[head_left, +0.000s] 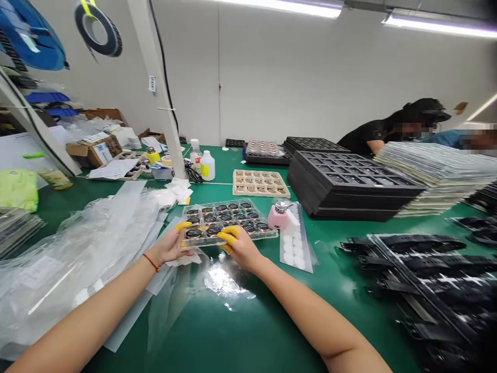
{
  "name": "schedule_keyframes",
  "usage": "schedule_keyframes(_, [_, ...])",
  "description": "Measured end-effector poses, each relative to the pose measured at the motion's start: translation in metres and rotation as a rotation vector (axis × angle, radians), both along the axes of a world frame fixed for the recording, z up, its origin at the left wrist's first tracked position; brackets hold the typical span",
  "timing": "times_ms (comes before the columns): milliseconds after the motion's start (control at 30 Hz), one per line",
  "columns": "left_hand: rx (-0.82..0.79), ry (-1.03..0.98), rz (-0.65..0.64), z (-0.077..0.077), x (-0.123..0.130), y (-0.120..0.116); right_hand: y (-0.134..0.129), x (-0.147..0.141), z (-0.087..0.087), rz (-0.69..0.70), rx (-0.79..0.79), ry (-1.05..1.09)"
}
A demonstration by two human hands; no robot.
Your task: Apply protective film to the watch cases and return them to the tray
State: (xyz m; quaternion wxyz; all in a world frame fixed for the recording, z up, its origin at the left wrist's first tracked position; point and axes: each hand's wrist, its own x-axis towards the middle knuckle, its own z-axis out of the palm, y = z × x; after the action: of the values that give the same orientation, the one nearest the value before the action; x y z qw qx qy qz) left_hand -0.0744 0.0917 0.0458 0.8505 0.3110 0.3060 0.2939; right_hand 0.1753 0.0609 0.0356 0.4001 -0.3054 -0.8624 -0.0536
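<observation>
On the green table, plastic sheets crowd the left edge; black trays stand stacked toward the far right corner. Between, the clear tray is clamped in left grip and right grip, a pink bottle just beside it.

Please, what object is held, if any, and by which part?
A clear plastic tray of round dark pieces, held by the left hand at its near left corner. The right hand is at its near edge; whether it grips is unclear.
</observation>
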Motion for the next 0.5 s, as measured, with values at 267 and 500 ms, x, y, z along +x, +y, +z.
schedule_keyframes(267, [0.196, -0.084, 0.244, 0.051, -0.002, -0.039, -0.011, 0.032, -0.001, 0.215, 0.298, 0.176])
schedule_keyframes(500, [0.291, 0.013, 0.798, 0.091, -0.113, -0.103, -0.01, 0.02, -0.015, 0.164, 0.047, 0.105])
